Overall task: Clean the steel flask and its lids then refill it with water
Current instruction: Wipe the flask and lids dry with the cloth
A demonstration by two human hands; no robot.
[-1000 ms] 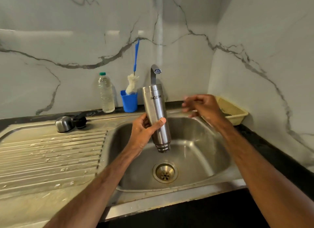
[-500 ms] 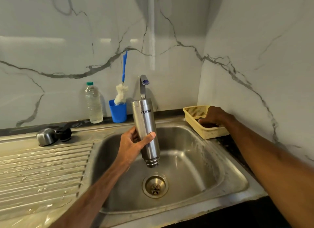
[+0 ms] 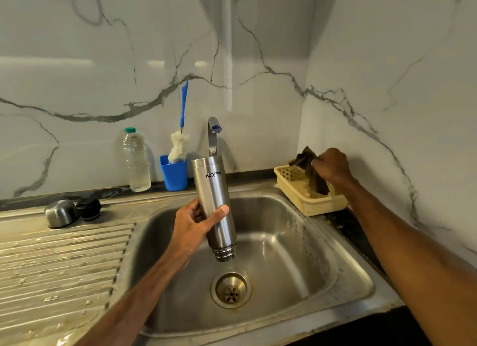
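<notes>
The flask is held upside down over the sink, slightly tilted, with its threaded mouth pointing down above the drain. It is gripped at mid-body by the left hand: the fingers are curled round its left side and the thumb is pressed across the front. A dark pad is pinched in the tightly curled fingers of the right hand, above the basket at the sink's right rear corner. The pad's lower end hangs inside the basket; whether it touches the bottom cannot be told. Left of the sink, a steel lid and a black lid are set just beside each other. Behind the sink the tap, a blue cup with a brush, and a bottle are seen.
</notes>
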